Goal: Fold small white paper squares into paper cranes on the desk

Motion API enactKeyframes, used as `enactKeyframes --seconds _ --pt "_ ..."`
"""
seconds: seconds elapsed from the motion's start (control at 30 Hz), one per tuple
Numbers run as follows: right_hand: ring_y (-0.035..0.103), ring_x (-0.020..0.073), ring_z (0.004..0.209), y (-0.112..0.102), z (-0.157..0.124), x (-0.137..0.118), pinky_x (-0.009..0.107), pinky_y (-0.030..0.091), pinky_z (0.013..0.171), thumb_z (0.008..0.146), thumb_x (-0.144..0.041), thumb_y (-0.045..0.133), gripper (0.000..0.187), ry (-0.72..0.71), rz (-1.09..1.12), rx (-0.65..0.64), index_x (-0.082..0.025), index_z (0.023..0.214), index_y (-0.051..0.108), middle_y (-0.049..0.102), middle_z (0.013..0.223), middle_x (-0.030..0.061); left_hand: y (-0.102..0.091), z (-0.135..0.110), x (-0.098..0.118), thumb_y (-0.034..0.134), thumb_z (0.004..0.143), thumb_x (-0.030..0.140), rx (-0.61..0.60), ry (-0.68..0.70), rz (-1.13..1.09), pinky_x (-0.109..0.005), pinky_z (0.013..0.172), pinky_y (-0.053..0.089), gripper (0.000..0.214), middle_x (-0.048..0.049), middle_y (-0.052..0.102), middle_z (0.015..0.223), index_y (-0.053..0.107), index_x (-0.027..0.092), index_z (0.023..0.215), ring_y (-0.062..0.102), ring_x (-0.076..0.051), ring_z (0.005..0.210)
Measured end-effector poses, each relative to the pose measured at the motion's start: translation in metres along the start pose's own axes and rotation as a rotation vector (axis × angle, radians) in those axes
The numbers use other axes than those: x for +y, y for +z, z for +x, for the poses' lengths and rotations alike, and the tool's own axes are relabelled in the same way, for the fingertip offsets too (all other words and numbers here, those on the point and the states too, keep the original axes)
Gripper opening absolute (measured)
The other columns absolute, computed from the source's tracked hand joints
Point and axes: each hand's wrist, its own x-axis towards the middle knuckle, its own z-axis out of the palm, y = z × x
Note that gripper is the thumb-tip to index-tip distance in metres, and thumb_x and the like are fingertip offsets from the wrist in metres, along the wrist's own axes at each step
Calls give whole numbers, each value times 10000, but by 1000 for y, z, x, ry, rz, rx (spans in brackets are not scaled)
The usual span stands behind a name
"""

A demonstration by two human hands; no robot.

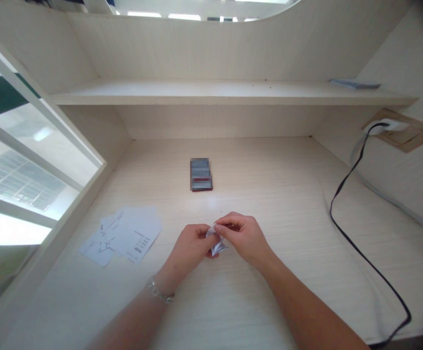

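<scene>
Over the desk (280,194) — left hand (188,247) and right hand (242,238) pinch folded white paper (217,248).

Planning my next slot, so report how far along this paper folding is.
Done: the white paper already shows folds. In hand: the left hand and the right hand pinch it together. Still left, perhaps: the printed sheets beside them lie flat, unfolded.

R hand (242,238) has passable gap to black cable (342,238); papers (134,233) on L, blurred stack (201,174) ahead (shelf (229,92) higher up).

Papers (122,234) left on desk (269,194), cable (353,245) right, stack (201,174) behind.
</scene>
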Motion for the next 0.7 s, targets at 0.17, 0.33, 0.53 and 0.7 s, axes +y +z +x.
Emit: enactKeyframes --seconds 0.17,0.33,0.53,0.7 --pt "617 167 729 -1 1 4 280 477 650 725 -243 623 123 24 35 -44 -177 793 700 662 783 45 -1 1 -5 530 734 325 -20 -26 10 -231 507 428 231 -7 543 545 593 129 631 522 -123 511" --pt "616 162 731 -3 1 4 278 479 665 733 -222 613 107 22 10 -58 -172 786 692 658 786 41 -2 2 -7 523 737 311 -47 -18 44 -227 514 419 225 6 520 529 588 129 621 508 -118 515" --pt "607 149 742 -3 0 -3 266 479 676 743 -185 597 94 -42 -48 -32 -181 767 688 645 780 31 -2 1 -5 539 734 357 -36 11 69 -216 493 375 269 7 529 520 622 125 625 486 -110 498" --pt "609 158 762 -1 1 0 271 478 676 765 -253 594 123 -41 4 -10 -190 806 691 655 812 38 -2 1 1 553 722 326 9 30 30 -211 477 360 261 2 563 503 627 124 575 492 -108 478"
